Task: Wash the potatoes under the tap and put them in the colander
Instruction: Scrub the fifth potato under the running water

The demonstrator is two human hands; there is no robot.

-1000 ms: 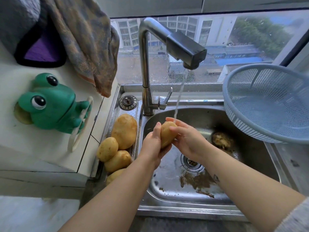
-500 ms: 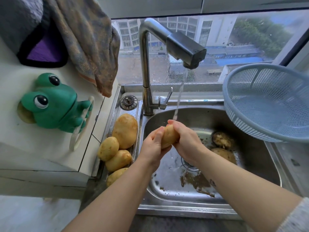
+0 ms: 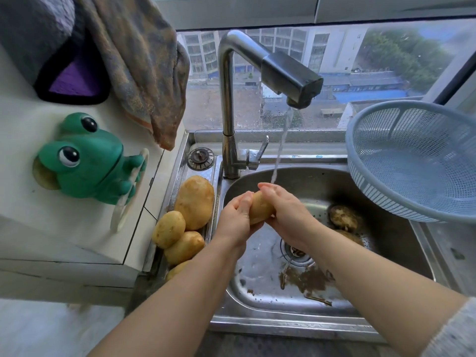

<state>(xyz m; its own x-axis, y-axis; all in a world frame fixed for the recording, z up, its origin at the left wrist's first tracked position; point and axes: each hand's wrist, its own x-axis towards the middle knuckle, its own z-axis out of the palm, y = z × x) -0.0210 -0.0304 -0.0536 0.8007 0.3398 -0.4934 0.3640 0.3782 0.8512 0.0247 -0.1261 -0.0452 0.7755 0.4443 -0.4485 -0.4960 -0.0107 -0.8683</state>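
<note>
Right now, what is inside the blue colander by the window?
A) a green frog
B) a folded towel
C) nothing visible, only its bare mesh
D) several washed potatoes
C: the colander shows only bare mesh inside. The left hand and right hand hold one potato under the tap, and the other potatoes lie beside or in the sink.

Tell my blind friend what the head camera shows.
The left hand and right hand hold a potato under the running tap, over a steel sink. More potatoes lie beside and inside it; a blue colander sits at right.
</note>
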